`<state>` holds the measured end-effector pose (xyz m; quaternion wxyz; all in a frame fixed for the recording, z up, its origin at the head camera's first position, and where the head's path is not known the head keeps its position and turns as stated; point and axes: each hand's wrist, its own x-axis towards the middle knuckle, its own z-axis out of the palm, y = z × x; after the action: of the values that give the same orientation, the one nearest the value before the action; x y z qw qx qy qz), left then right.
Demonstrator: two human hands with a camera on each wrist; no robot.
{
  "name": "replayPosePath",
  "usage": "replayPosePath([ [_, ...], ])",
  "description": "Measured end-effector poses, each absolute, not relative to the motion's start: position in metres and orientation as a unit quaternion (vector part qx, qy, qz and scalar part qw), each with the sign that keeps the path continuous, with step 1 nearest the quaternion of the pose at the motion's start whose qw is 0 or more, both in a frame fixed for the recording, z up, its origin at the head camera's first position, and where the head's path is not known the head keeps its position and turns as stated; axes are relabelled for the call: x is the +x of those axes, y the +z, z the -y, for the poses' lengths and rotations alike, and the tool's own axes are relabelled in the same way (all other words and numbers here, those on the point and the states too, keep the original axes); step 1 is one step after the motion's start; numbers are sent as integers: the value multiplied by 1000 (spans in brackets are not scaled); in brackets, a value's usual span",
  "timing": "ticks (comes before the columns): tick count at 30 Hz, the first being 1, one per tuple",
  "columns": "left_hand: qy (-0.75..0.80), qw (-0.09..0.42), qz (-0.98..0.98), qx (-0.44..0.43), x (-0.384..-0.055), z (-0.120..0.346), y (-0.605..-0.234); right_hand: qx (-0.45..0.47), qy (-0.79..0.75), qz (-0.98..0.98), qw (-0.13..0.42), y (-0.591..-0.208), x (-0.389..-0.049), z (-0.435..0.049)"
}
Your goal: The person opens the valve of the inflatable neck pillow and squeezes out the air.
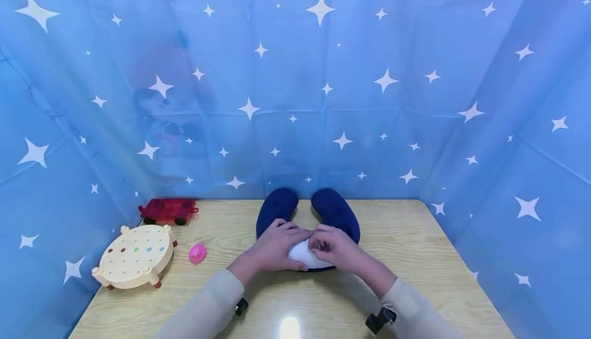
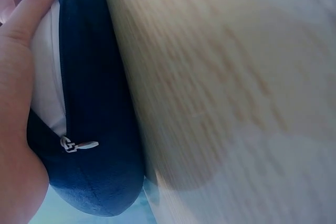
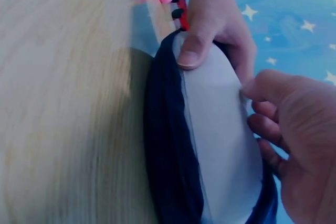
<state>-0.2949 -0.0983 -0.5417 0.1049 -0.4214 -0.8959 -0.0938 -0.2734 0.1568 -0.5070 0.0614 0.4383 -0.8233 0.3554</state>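
A navy U-shaped neck pillow [image 1: 334,208] lies on the table, its rounded middle toward me and both ends pointing away. Its cover is unzipped along the near side, baring a white inner pillow [image 3: 218,124]. The metal zipper pull [image 2: 86,145] hangs at the left end of the opening in the left wrist view. My left hand [image 1: 279,246] grips the pillow's left part, thumb on the white inner and fingers over the far side. With curled fingers, my right hand [image 1: 339,246] pinches the far edge of the cover's opening; the fingertips are partly hidden.
To the left on the wooden table [image 1: 406,257] are a pink toy [image 1: 197,253], a cream round stool-like board [image 1: 136,257] with coloured dots and short legs, and a red wheeled toy cart [image 1: 168,210]. A blue starry curtain [image 1: 295,144] hangs behind.
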Motion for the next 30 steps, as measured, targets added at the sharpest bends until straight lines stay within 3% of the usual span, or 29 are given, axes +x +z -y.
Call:
replayPosePath([
  [16,-90,104,896,-422,-296,97,-544,441,327,835,-1,-500,-277,-154],
  [30,-93,105,897,-419,-295,98,-543,410,389,823,50,-515,-272,-159],
])
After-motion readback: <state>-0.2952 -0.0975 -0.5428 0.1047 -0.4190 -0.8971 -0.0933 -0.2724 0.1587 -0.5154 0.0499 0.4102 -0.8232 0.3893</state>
